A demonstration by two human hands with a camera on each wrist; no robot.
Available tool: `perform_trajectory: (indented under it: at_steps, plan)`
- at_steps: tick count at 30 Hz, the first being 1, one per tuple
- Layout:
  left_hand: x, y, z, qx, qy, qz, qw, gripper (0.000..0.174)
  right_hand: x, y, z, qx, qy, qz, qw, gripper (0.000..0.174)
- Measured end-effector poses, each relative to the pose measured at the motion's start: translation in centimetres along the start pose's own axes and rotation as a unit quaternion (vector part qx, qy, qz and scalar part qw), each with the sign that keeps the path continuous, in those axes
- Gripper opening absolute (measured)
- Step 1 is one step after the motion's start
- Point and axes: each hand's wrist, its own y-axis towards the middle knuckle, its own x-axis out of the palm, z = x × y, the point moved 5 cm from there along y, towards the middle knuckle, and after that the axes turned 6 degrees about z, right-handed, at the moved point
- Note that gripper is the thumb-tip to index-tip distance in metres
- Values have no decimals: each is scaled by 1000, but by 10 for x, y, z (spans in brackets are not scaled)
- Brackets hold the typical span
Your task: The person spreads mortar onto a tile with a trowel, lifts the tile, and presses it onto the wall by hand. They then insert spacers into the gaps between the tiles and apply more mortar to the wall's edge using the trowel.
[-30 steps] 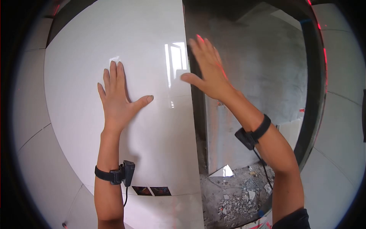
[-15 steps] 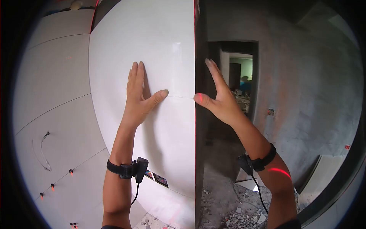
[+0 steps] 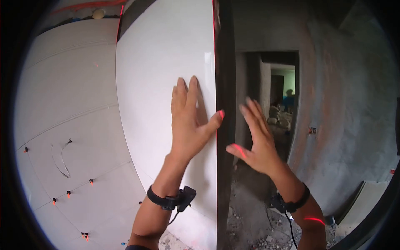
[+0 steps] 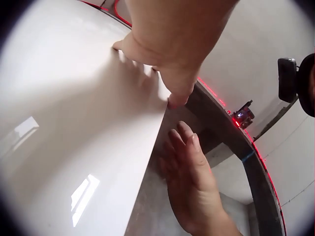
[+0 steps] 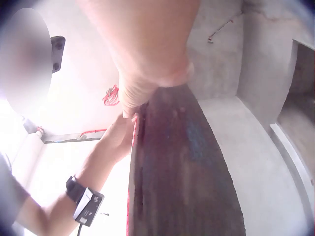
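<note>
nearby, rubble [image 3: 268,239] litters the floor [image 3: 250,193] beyond the white panel [image 3: 156,83].

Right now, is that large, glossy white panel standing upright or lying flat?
Upright: the large, glossy white panel rises like a wall in the head view, its right edge running vertically.

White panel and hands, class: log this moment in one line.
left hand: fingers on white panel, thumb over its edge | right hand: fingers extended beyond that edge, contact unclear | red light: on both thumbs
</note>
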Motion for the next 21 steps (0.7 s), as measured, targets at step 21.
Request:
perform_trajectory:
  at_steps: [21]
  plan:
    - [13, -4, -4, 18, -16, 17, 1000, 90, -5, 174, -42, -188, -86, 218, 954, 77]
